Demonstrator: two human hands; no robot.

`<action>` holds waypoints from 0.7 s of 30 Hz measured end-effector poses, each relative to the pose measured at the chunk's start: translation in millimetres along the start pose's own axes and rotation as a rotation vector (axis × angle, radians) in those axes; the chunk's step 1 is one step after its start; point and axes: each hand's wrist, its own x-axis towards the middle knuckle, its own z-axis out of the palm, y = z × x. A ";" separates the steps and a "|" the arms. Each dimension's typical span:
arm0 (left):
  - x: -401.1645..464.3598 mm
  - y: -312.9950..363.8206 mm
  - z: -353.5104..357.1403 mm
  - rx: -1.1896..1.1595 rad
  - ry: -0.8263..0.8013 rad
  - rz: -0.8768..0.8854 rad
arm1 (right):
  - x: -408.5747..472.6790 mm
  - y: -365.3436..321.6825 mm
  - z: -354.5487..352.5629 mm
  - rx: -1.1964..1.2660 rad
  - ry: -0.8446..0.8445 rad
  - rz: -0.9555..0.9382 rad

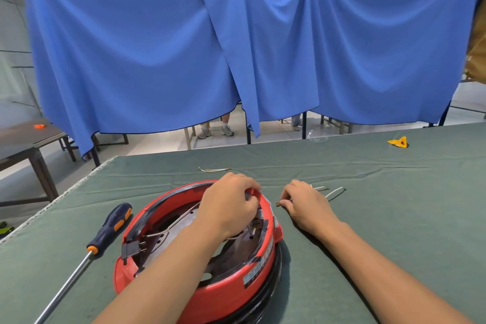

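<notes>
A: Where is there room to move?
B: The green surface [394, 218] stretches wide to the right of the red housing [236, 294]. Its left edge runs just past the screwdriver [110, 229].
A: And the housing?
B: It sits near the front, round, with wiring exposed inside. The left hand [228, 205] has its fingers curled over the far rim. The right hand [307, 205] pinches a small brown part [277, 203] just beside it.

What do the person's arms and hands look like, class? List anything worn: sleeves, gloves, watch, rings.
The left forearm and right forearm are bare down to the bottom edge of the head view; no sleeves show. The left hand and right hand wear no gloves. No watch, bracelet, ring or marking shows on the wrists or visible fingers.
</notes>
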 end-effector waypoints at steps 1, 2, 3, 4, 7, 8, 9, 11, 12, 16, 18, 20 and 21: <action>-0.1 0.2 0.1 0.002 0.002 0.000 | -0.6 -1.4 -0.2 -0.010 -0.005 -0.010; -0.3 0.3 0.1 0.002 0.003 0.001 | -1.1 -2.5 -0.5 -0.012 -0.013 -0.021; -0.4 0.5 0.1 0.002 0.004 0.002 | -1.1 -2.8 -0.8 -0.005 -0.025 -0.030; -0.4 0.6 0.2 0.003 0.006 0.002 | -0.8 -2.4 -1.6 0.009 -0.037 -0.029; 0.0 0.1 0.8 0.005 0.011 -0.003 | 0.0 0.6 -4.0 0.071 -0.035 0.019; 0.1 0.0 1.0 0.004 0.011 -0.006 | -0.3 1.5 -3.8 0.091 -0.027 0.033; 0.2 -0.3 1.2 0.001 0.010 -0.009 | -0.4 2.4 -2.8 0.107 -0.019 0.038; 0.7 -0.7 1.2 -0.009 0.006 -0.016 | -0.2 2.1 -0.9 0.168 0.008 0.037; 0.7 -1.0 1.0 -0.015 0.005 -0.018 | 0.4 0.7 -1.5 0.238 0.042 0.038; 0.8 -2.2 1.8 -0.030 0.006 -0.026 | 2.0 -14.6 -15.6 0.678 0.234 0.095; 0.4 -2.9 1.6 -0.050 0.023 -0.042 | -1.1 -26.6 -24.3 0.859 0.267 0.111; -0.2 -2.6 0.7 -0.086 0.062 -0.044 | -5.2 -37.7 -31.3 0.975 0.296 0.099; -0.5 -1.9 0.2 -0.110 0.092 -0.039 | -7.3 -43.0 -34.9 1.005 0.315 0.081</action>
